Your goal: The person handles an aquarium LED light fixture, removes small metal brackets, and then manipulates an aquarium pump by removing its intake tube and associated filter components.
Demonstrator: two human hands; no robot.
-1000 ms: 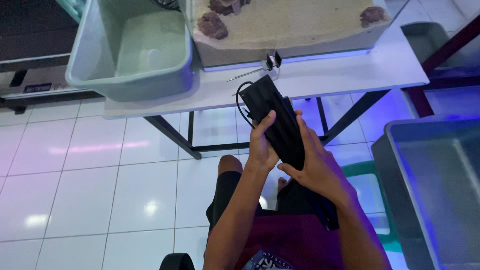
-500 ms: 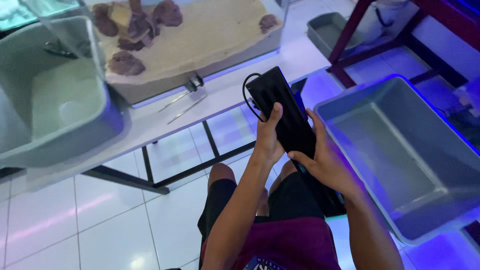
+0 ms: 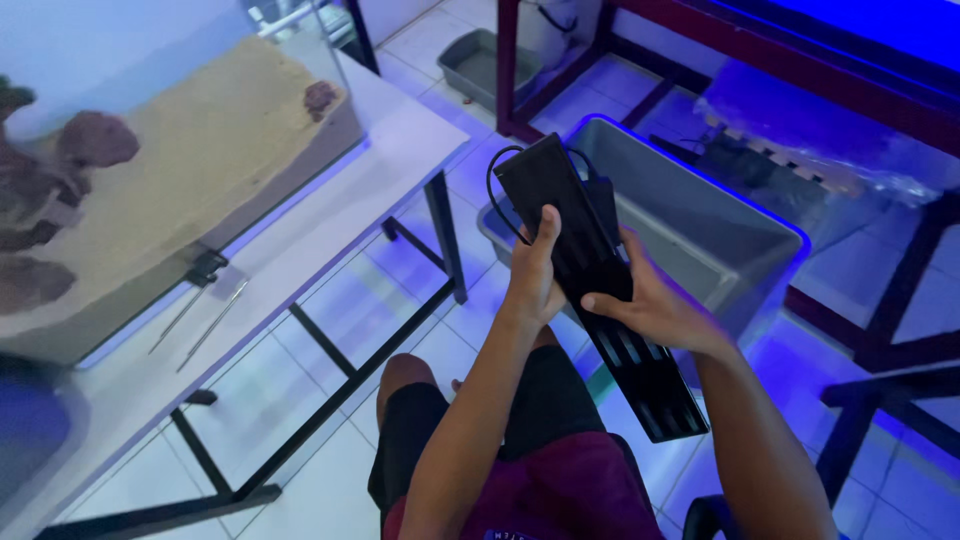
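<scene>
Item one, nearest: my left hand [image 3: 533, 283], fingers closed around the left edge of a long black slatted panel [image 3: 590, 290], thumb up on its face. Item two: my right hand [image 3: 655, 310], clamped on the panel's right edge, fingertips laid across the slats. The panel runs from 5 o'clock above my lap up to 11 o'clock, a thin black cable [image 3: 497, 195] looped at its far end. Item three, at 9 o'clock: white table [image 3: 330, 225] on a black frame, its near edge just left of my knee, two slim metal tools [image 3: 200, 322] lying near that edge, a glass tank with sand and rocks [image 3: 170, 180] behind. Item four, at 1 o'clock: grey tub [image 3: 720, 230] on the floor, rim just behind the panel. Open tiled floor between table leg and tub. Farther, at 12 o'clock, a small grey tray [image 3: 475, 65]; dark red rack legs at 2 o'clock. Against half a second ago: same two-handed hold, view swung right, tub now nearly centred.
</scene>
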